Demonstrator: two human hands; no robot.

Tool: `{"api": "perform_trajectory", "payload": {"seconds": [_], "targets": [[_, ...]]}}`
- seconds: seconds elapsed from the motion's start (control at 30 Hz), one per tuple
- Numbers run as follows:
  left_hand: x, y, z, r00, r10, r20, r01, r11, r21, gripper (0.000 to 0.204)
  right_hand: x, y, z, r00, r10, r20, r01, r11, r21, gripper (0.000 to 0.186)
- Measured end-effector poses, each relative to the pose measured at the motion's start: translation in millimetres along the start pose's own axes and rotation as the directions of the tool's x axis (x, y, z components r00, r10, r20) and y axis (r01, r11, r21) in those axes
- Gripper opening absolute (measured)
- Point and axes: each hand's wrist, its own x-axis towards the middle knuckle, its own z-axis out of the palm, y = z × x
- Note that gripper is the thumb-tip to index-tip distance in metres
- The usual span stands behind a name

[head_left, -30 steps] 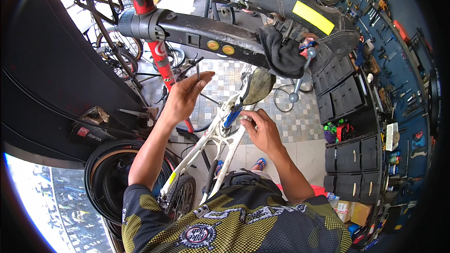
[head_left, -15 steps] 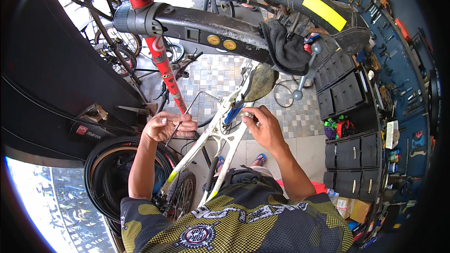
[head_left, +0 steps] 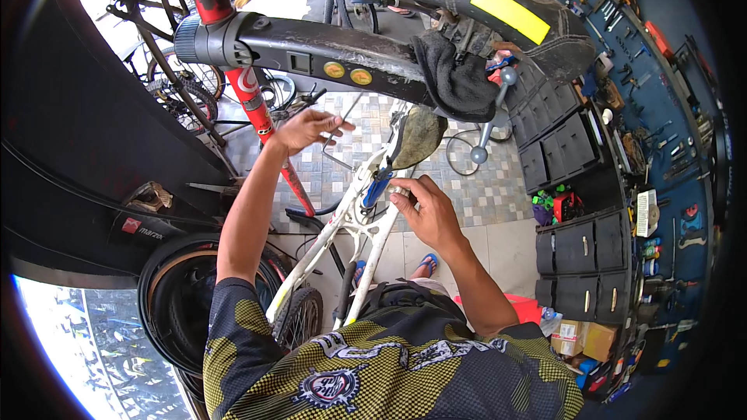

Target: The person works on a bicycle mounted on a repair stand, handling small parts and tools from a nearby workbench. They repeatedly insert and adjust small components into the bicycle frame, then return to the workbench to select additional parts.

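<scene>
My left hand (head_left: pixel 315 128) holds a thin bent metal rod (head_left: pixel 337 160) among loosely curled fingers, left of the white bicycle frame (head_left: pixel 319 247). My right hand (head_left: pixel 424 210) pinches a small silvery piece (head_left: pixel 399 189) beside a blue part (head_left: pixel 377 185) on the frame. A worn dark saddle (head_left: pixel 420 136) sits over the frame, below a black repair-stand arm (head_left: pixel 272 35) with a dark cloth (head_left: pixel 459 85). The stand's red post (head_left: pixel 249 101) runs down behind my left hand.
Tool board (head_left: pixel 661 132) and black drawers (head_left: pixel 580 264) line the right; cardboard boxes (head_left: pixel 595 338) sit below. Tyres (head_left: pixel 171 311) lie lower left. Bicycles (head_left: pixel 179 101) stand behind the stand. A person's foot (head_left: pixel 401 12) shows at the top, near another bike. A silver-handled clamp lever (head_left: pixel 490 128) hangs right.
My left hand dropped lower with the rod, then rose again toward the stand arm, the rod turning with it. My right hand stays beside the blue part.
</scene>
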Motion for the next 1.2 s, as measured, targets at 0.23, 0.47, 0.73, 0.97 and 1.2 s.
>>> {"api": "perform_trajectory", "payload": {"seconds": [0.23, 0.47, 0.73, 0.97, 1.2], "targets": [[-69, 72, 11, 0.963, 0.267, -0.020, -0.261, 0.953, 0.152, 0.030, 1, 2, 1, 0.999, -0.043, -0.024, 0.043, 0.999, 0.001, 0.030], [-155, 26, 15, 0.989, 0.151, -0.009, -0.151, 0.982, -0.112, 0.028, 2, 3, 0, 0.999, -0.047, -0.013, 0.047, 0.999, 0.004, 0.030], [-99, -82, 12, 0.998, -0.048, -0.051, 0.021, 0.897, -0.442, 0.065, 3, 4, 0, 1.000, -0.013, 0.025, 0.013, 1.000, 0.011, 0.031], [-8, -17, 12, 0.987, 0.053, -0.149, -0.059, 0.997, -0.039, 0.048, 0, 3, 0, 1.000, -0.018, 0.011, 0.018, 1.000, -0.013, 0.032], [-79, 49, 14, 0.940, 0.337, -0.058, -0.312, 0.914, 0.261, 0.027, -8, 2, 3, 0.998, -0.051, -0.038, 0.053, 0.997, 0.049, 0.037]]}}
